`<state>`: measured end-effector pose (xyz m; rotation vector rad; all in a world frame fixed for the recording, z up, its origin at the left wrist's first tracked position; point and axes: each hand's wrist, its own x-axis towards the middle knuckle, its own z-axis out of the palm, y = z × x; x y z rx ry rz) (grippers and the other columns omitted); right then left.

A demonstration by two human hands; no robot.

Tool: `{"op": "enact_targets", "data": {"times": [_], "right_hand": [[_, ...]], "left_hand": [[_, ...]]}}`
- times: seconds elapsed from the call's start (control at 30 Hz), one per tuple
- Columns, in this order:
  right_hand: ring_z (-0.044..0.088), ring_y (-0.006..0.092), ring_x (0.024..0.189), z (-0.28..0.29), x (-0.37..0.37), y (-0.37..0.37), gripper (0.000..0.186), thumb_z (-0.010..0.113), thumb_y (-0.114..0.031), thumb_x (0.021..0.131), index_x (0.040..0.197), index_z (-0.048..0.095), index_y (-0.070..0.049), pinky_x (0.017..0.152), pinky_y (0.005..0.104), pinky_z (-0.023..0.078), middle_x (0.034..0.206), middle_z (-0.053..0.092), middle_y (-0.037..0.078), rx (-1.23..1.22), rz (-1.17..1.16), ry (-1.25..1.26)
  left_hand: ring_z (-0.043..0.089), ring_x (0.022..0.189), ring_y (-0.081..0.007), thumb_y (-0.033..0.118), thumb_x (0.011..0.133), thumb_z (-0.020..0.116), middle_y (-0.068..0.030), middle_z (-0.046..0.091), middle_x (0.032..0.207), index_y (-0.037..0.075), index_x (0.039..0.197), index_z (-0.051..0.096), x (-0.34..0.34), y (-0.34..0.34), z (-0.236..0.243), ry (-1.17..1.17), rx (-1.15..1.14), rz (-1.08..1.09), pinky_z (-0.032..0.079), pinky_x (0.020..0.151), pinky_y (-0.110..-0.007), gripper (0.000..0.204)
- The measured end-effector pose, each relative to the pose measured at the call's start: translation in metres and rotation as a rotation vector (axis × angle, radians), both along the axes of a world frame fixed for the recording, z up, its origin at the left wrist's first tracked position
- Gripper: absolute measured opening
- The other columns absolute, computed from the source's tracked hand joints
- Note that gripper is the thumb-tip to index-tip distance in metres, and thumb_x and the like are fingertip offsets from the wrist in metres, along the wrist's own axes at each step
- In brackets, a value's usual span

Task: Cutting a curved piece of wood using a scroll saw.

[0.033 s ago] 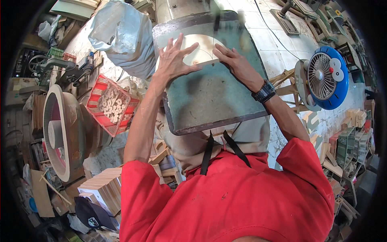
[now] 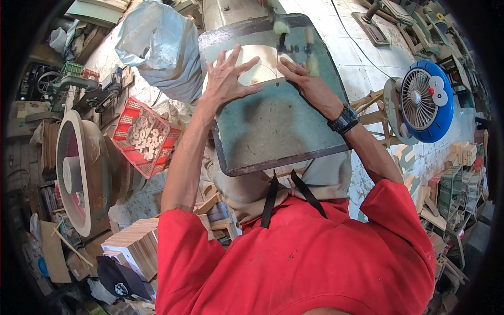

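Observation:
A pale wooden board (image 2: 265, 56) with a curved outer edge and a drawn curve lies flat on the grey-green machine table (image 2: 278, 131). My left hand (image 2: 226, 79) rests on the board's left part, fingers spread wide. At the board's right end, my right hand (image 2: 312, 89) has its fingers close together against the edge. A thin upright line, apparently a saw blade (image 2: 277, 55), stands at the board between my hands. Machine parts (image 2: 282, 26) with pale green pieces hang just above it and look blurred.
A red plastic basket (image 2: 170, 144) of small wooden pieces stands left, beside a large round machine wheel (image 2: 73, 173). A whitish sack (image 2: 157, 47) stands far left of the table. At right is a blue fan (image 2: 443, 113). Stacked boards (image 2: 134, 244) sit near left.
The machine parts with pale green pieces above the table show in a different position. Both my hands and the board have hardly moved.

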<state>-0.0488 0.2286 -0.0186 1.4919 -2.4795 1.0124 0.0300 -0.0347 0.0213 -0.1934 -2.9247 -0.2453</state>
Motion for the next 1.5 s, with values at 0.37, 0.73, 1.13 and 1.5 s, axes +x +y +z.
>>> {"op": "enact_targets", "data": {"times": [0.37, 0.73, 1.13, 1.5], "right_hand": [[0.054, 0.0315, 0.133, 0.0, 0.001, 0.0, 0.053, 0.055, -0.007, 0.1, 0.15, 0.046, -0.024, 0.119, 0.0518, 0.032, 0.157, 0.044, 0.004, 0.044, -0.031, -0.02], [0.053, 0.0332, 0.133, 0.003, 0.005, 0.001, 0.053, 0.056, -0.005, 0.099, 0.149, 0.048, -0.022, 0.118, 0.0505, 0.035, 0.157, 0.043, 0.006, 0.045, -0.038, 0.119], [0.055, 0.0352, 0.13, 0.003, 0.004, 0.001, 0.056, 0.054, -0.002, 0.098, 0.149, 0.047, -0.023, 0.115, 0.0486, 0.04, 0.157, 0.043, 0.008, 0.04, -0.038, 0.173], [0.057, 0.0342, 0.129, 0.002, 0.007, -0.001, 0.055, 0.054, -0.003, 0.099, 0.149, 0.047, -0.023, 0.116, 0.0519, 0.036, 0.157, 0.043, 0.007, 0.037, -0.045, 0.146]], "left_hand": [[0.043, 0.133, -0.0384, 0.063, 0.068, 0.082, -0.0018, 0.046, 0.154, 0.04, 0.132, 0.067, 0.001, -0.005, -0.002, 0.083, -0.049, -0.07, 0.042, 0.1, -0.058, 0.07], [0.04, 0.138, -0.0419, 0.061, 0.065, 0.084, 0.0018, 0.045, 0.154, 0.042, 0.131, 0.067, 0.003, -0.006, -0.002, 0.168, -0.066, -0.084, 0.04, 0.101, -0.06, 0.07], [0.04, 0.137, -0.0407, 0.062, 0.066, 0.083, 0.0018, 0.046, 0.153, 0.042, 0.13, 0.068, 0.002, -0.007, -0.005, 0.221, -0.083, -0.093, 0.039, 0.102, -0.059, 0.069], [0.041, 0.137, -0.0389, 0.064, 0.067, 0.082, 0.0017, 0.046, 0.153, 0.041, 0.131, 0.068, 0.005, -0.008, -0.004, 0.206, -0.097, -0.089, 0.04, 0.1, -0.057, 0.069]]}}
